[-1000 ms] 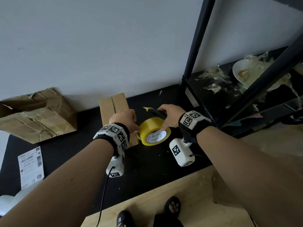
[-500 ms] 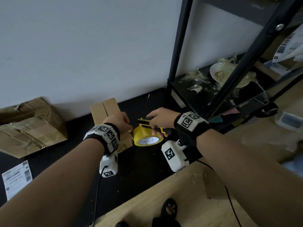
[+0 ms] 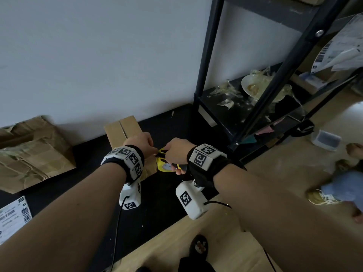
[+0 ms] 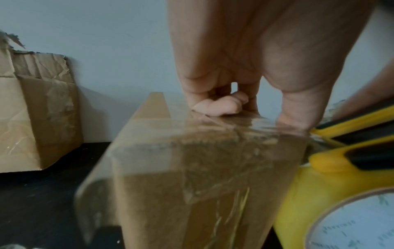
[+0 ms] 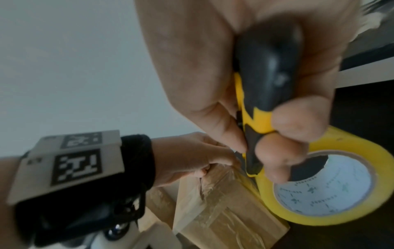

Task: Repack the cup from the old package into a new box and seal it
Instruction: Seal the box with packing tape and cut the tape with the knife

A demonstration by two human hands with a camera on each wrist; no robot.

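Gripping one yellow-and-black utility knife (image 5: 259,104), the right hand (image 3: 177,152) sits over one yellow tape roll (image 5: 332,183). Beside it, the left hand (image 3: 140,141), fingers curled, presses one small taped cardboard box (image 4: 192,168); one crumpled old cardboard package (image 3: 29,152) lies well apart.

**A:** Head view looks down from above and behind both forearms, wide, taking in the black table (image 3: 167,193), the wall and the shelf rack (image 3: 255,107) off to the right.

**B:** Left wrist view sits low, right beside the new box (image 4: 192,168), facing along the left hand (image 4: 245,59) toward the wall, very near.

**A:** Right wrist view looks along the right hand (image 5: 245,75) from under the palm, tilted, close on the utility knife (image 5: 262,101).

**B:** All three share the new box corner and the yellow tape roll (image 5: 319,185); the old package (image 4: 32,109) shows in the head and left wrist views.
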